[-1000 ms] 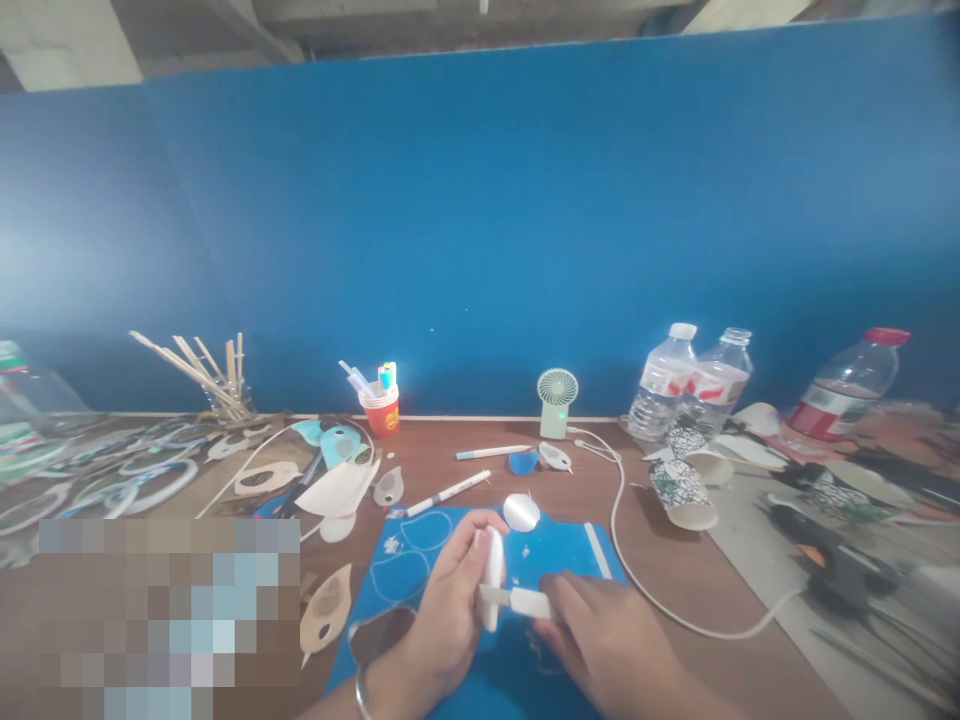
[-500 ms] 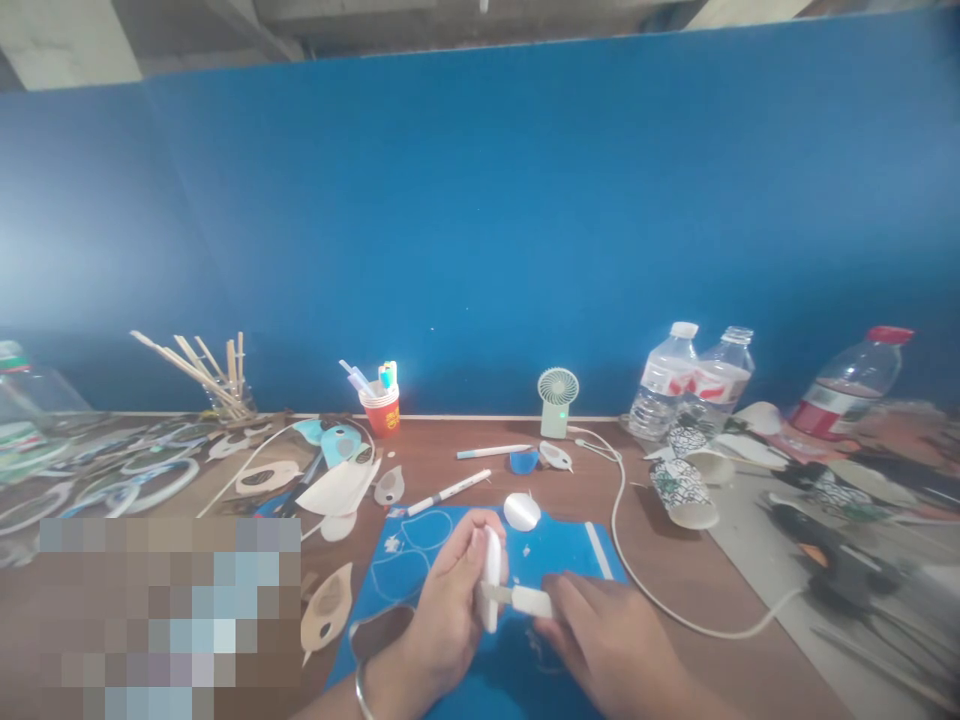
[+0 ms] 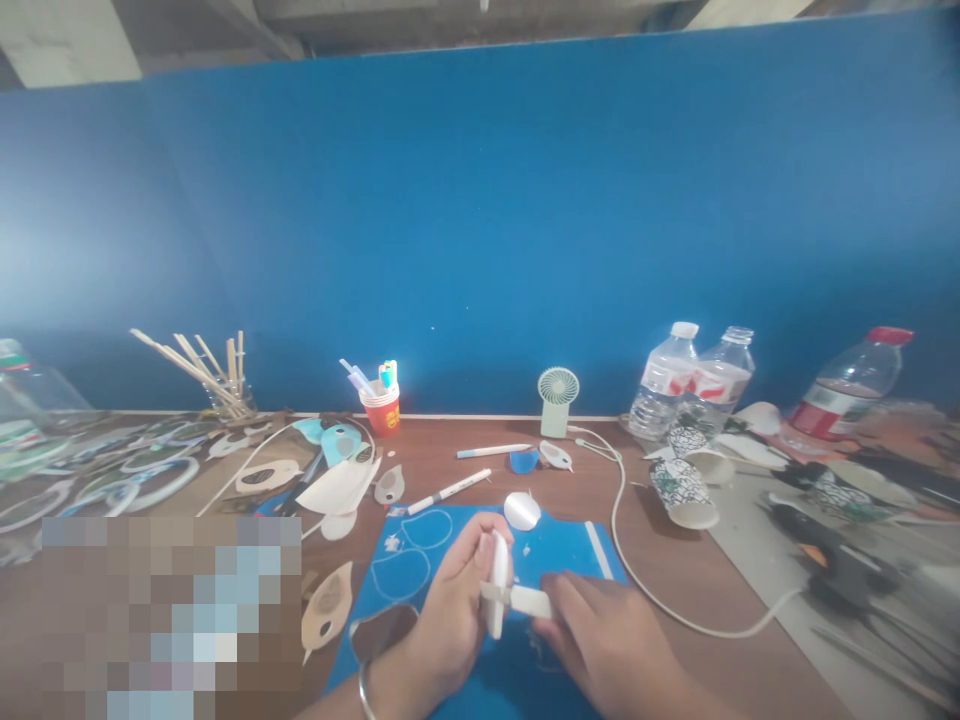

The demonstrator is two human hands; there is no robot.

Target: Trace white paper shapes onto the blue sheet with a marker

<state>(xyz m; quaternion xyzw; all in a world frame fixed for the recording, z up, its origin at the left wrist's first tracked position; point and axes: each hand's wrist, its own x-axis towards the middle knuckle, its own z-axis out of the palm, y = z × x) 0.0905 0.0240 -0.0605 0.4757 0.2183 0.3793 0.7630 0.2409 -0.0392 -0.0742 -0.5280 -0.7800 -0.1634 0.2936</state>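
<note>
My left hand (image 3: pixel 450 610) is closed around a thin white oval piece (image 3: pixel 496 585), held on edge above the blue mat (image 3: pixel 570 555). My right hand (image 3: pixel 600 640) grips a small white-handled knife (image 3: pixel 529 600) whose blade meets the white piece. A round white disc (image 3: pixel 521 511) lies on the mat's far edge. White outlines are drawn on the mat (image 3: pixel 409 555) to the left of my hands.
Pens (image 3: pixel 450 490) lie behind the mat, with a red cup of markers (image 3: pixel 381 408), a small green fan (image 3: pixel 557 400) and its white cable (image 3: pixel 622 540). Water bottles (image 3: pixel 664 380) and patterned paper cups (image 3: pixel 679 492) stand to the right. Cut-out shapes (image 3: pixel 341 488) and sticks (image 3: pixel 210 375) crowd the left.
The white piece has tilted slightly in my left hand and my fingers have shifted on it. The knife stays against it.
</note>
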